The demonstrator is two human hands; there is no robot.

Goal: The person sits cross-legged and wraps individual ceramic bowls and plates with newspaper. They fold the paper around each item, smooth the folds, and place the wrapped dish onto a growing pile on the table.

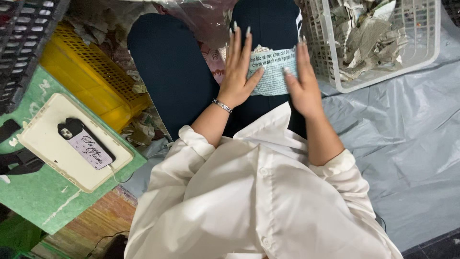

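- Left hand [238,69]: open and flat, fingers spread, palm pressed down on the left edge of a strip of newspaper [272,71] lying across the person's dark-trousered thigh [268,24].
- Right hand [303,81]: also open, fingers straight and together, edge-on against the right side of the same strip — it grips nothing, only presses.
- The strip sits between the two hands, printed side up, its upper edge torn and ragged; it looks partly smoothed or folded, not yet shaped into anything further.
- Beyond the right hand, a white plastic lattice basket [421,45] holds a heap of crumpled newspaper pieces — a good many already lie there.
- Materials: thin grey newsprint, soft and creased; rigid perforated plastic; a smooth white shirt [258,201] with rolled cuffs; a slim metal bracelet [222,105] at the left wrist.
- Under the right hand's side, wrinkled grey plastic sheeting [407,144] covers the floor.
- Well off to the left of the left hand: a yellow crate [86,76], and a phone [86,144] resting on a cream tray [43,144] over a green board [43,201].
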